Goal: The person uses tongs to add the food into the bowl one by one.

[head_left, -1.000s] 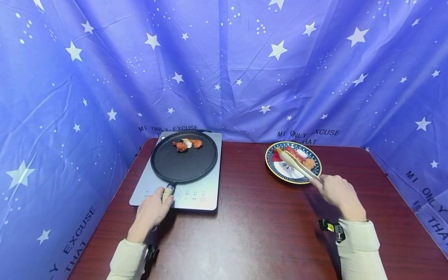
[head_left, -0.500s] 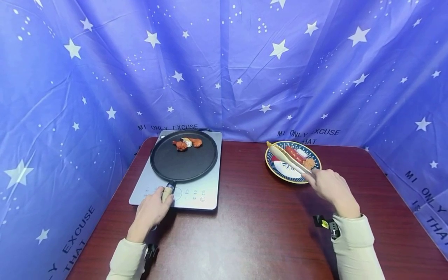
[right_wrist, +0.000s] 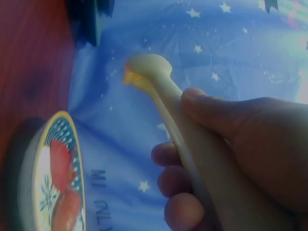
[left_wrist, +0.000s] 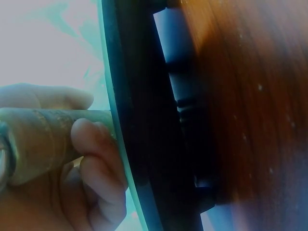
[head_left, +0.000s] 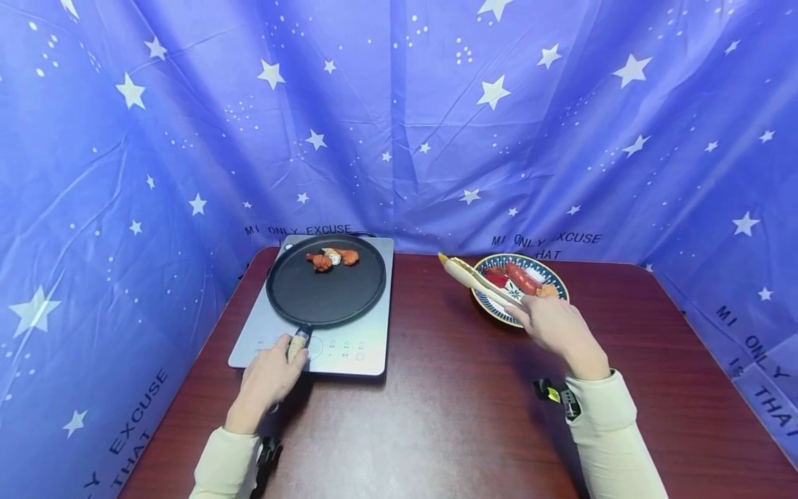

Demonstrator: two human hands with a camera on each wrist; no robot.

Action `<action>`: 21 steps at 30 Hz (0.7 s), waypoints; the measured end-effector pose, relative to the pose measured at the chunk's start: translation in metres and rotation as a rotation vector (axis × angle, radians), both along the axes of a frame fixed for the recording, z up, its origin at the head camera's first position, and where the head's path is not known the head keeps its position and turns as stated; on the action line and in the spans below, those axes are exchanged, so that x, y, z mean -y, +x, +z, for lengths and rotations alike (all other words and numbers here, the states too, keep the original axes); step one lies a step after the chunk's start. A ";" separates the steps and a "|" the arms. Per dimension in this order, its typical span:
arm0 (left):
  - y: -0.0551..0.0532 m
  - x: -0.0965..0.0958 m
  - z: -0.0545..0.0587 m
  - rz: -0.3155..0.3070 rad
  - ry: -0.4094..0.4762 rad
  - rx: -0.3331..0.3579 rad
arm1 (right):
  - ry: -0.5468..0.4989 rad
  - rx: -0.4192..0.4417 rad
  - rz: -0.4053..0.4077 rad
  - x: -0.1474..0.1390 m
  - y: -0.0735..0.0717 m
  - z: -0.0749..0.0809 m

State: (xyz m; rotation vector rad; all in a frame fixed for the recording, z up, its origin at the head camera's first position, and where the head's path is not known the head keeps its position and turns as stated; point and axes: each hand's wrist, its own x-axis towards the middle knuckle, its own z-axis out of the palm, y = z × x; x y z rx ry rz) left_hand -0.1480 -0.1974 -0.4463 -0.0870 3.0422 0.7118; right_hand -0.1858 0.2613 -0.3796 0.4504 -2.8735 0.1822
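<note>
A dark red-brown wooden table (head_left: 424,388) stands against a blue curtain (head_left: 399,152) printed with white stars and lettering, which wraps the left, far and right sides. On the table's left part sits a silver induction cooktop (head_left: 370,353), bearing a round black flat pan (head_left: 327,294) with orange-brown chicken pieces (head_left: 321,263) near its far rim. The pan's handle points back toward the person, curled into the left hand (head_left: 273,374).

The right hand (head_left: 555,329) grips pale tongs (head_left: 470,281) just above the left side of a patterned plate (head_left: 556,270). Their long axis slants from near right to far left — tips past the plate's rim, over bare table, with something yellow-orange (head_left: 442,258) between them. On the plate lie a sausage (head_left: 524,278), a red piece (head_left: 495,277) and a golden nugget (head_left: 547,291).
</note>
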 end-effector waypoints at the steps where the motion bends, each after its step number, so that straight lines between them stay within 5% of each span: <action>1: 0.000 0.000 0.000 0.000 -0.001 -0.001 | 0.003 -0.008 0.010 0.003 -0.001 0.001; 21: 0.002 0.000 0.000 -0.010 0.005 -0.007 | -0.021 -0.041 0.178 0.073 -0.015 0.007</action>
